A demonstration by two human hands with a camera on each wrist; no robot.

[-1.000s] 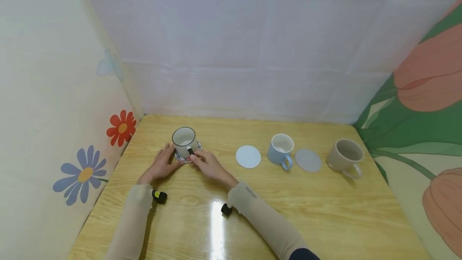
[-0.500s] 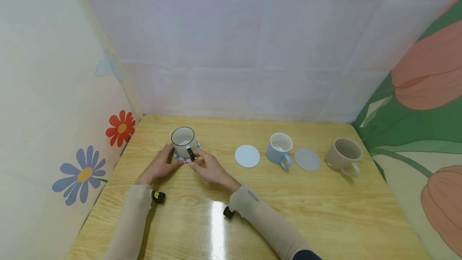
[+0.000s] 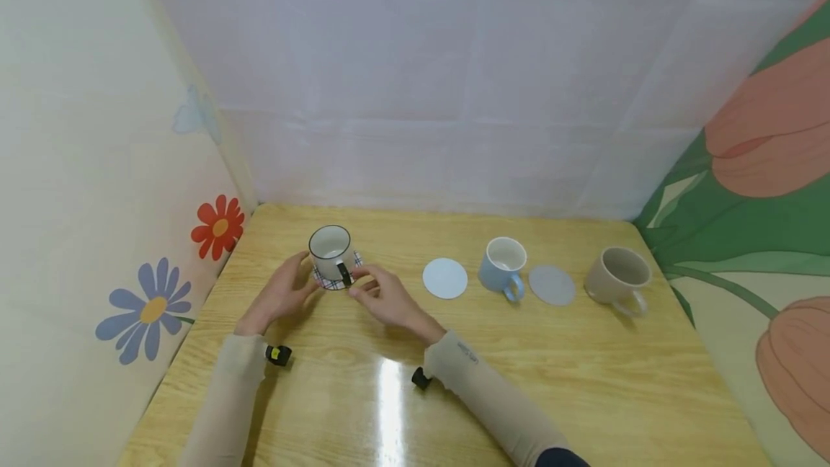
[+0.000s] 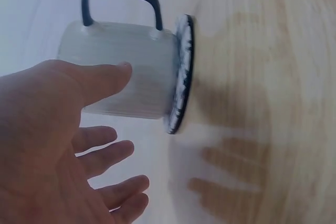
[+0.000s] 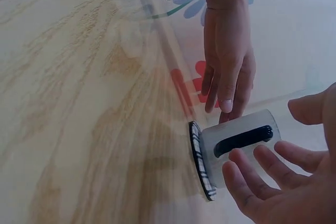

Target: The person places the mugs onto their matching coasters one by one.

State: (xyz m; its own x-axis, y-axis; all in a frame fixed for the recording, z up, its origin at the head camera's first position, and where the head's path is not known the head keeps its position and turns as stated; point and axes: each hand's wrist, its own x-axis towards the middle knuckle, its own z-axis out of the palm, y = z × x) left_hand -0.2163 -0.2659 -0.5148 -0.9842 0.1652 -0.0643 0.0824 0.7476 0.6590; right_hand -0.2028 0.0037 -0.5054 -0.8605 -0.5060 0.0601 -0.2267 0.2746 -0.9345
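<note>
A white mug with a dark rim and black handle (image 3: pixel 329 259) stands upright on a round plaid coaster (image 3: pixel 331 284) at the table's left. My left hand (image 3: pixel 279 294) is at the mug's left side, its fingers loosely spread and holding nothing. In the left wrist view the thumb lies in front of the mug (image 4: pixel 142 90); whether it touches cannot be told. On the other side, my right hand (image 3: pixel 389 299) has its fingers spread beside the handle. The right wrist view shows those relaxed fingers (image 5: pixel 273 169) near the black handle (image 5: pixel 244 141), not curled round it.
Rightward along the wooden table (image 3: pixel 363 409) lie a pale blue round coaster (image 3: pixel 444 278), a light blue mug (image 3: pixel 498 272), a grey round coaster (image 3: pixel 552 285) and a larger beige mug (image 3: pixel 608 285). A white cloth backdrop (image 3: pixel 415 92) closes off the back.
My right hand has released the black handle and drawn back slightly to the right. My left hand has moved a little left, away from the mug. The mug stays on its plaid coaster.
</note>
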